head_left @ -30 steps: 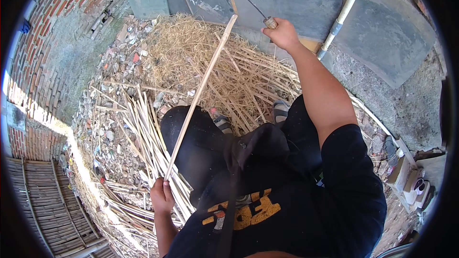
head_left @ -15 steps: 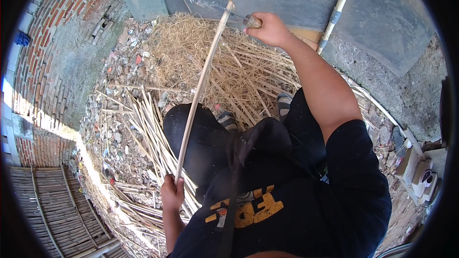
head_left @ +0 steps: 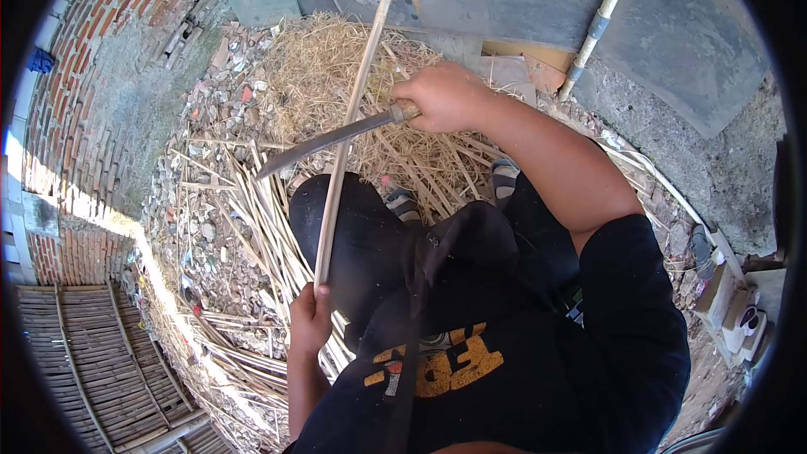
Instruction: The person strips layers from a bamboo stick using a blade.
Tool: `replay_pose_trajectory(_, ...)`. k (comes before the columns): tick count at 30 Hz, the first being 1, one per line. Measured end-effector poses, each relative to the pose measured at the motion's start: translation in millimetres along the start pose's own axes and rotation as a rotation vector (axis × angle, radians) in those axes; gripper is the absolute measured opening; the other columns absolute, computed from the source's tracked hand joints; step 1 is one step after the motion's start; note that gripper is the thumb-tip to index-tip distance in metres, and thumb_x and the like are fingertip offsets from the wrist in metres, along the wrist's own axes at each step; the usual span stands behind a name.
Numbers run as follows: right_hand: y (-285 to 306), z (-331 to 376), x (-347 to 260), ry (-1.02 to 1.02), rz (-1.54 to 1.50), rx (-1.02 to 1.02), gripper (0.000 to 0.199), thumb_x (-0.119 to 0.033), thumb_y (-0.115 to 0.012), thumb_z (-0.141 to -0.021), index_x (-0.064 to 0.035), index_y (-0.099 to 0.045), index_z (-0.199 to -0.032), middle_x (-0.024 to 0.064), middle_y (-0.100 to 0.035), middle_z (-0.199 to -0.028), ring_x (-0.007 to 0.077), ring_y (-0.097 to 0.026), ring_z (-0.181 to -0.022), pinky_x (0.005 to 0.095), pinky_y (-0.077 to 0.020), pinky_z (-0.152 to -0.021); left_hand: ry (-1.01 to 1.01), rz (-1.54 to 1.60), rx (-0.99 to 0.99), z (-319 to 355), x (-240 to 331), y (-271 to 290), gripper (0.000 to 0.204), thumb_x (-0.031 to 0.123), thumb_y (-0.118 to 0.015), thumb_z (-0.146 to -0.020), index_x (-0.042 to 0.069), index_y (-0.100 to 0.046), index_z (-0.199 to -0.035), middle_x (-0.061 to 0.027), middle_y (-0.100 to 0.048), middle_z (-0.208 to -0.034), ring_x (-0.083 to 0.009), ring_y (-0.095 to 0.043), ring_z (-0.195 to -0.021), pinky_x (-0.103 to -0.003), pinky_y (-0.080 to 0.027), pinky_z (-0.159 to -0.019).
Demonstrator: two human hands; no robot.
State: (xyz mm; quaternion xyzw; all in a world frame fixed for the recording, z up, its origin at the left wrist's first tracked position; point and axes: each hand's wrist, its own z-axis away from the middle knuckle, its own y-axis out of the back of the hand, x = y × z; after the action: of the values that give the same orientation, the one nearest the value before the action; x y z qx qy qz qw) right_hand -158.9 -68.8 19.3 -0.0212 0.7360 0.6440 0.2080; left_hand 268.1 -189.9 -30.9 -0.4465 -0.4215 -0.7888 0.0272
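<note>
So the left hand (head_left: pixel 309 319) is gripping the bamboo strip's (head_left: pixel 345 143) near end, while the right hand (head_left: pixel 445 97) is clutching a long knife (head_left: pixel 328 141) crossing it farther up.

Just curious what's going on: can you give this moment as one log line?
left hand: grips bamboo strip at its lower end | right hand: holds long knife, blade across strip | ground: straw pile, loose strips

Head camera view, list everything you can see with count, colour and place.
bamboo strip: one, pale tan, upright in the left hand
long knife: one, grey blade, across the strip
bamboo offcuts: many, tan, on the ground left
straw pile: one, yellow, ahead
brick wall: one, red, far left
woven mat: one, brown, lower left
pipe: one, cream, upper right
left hand: grips the strip's lower end
right hand: grips the knife handle
</note>
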Motion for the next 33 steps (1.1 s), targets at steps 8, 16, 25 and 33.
replay_pose_trajectory(8,-24,-9,-8,-0.021,0.069,-0.114,0.021,-0.019,-0.07,-0.08,-0.0163,-0.071,-0.101,0.0104,-0.073,-0.089,0.0321,-0.072,-0.091,0.0489,-0.057,-0.079,-0.081,-0.273,0.04,-18,21,-12,0.046,0.037,-0.054,-0.106,-0.002,-0.055,-0.083,-0.0247,-0.058,-0.065,-0.0443,-0.061,-0.063,-0.047,-0.046,-0.059)
replay_pose_trajectory(16,-24,-12,-13,-0.024,0.152,-0.15,0.035,-0.024,-0.074,-0.081,-0.0097,-0.066,-0.111,0.0163,-0.072,-0.088,0.036,-0.071,-0.09,0.0505,-0.0564,-0.079,-0.048,-0.455,0.085,-13,37,-14,0.041,0.035,-0.056,-0.104,-0.001,-0.057,-0.085,-0.0264,-0.062,-0.07,-0.0488,-0.063,-0.07,-0.053,-0.047,-0.061)
replay_pose_trajectory(25,-51,-14,10,-0.179,-0.07,-0.132,0.024,-0.023,-0.071,-0.079,-0.0111,-0.072,-0.1,0.0155,-0.072,-0.091,0.0357,-0.071,-0.094,0.0491,-0.0572,-0.082,-0.089,-0.603,0.156,-17,33,-21,0.037,0.035,-0.06,-0.102,0.003,-0.055,-0.085,-0.0248,-0.064,-0.073,-0.0483,-0.064,-0.068,-0.057,-0.048,-0.06)
replay_pose_trajectory(33,-57,-19,22,-0.235,-0.151,-0.077,0.03,-0.021,-0.068,-0.08,-0.0094,-0.072,-0.108,0.0189,-0.072,-0.094,0.0385,-0.071,-0.091,0.0495,-0.0566,-0.084,-0.135,-0.626,0.235,-16,14,-29,0.033,0.033,-0.064,-0.1,0.004,-0.056,-0.086,-0.0236,-0.065,-0.073,-0.047,-0.065,-0.068,-0.056,-0.049,-0.059)
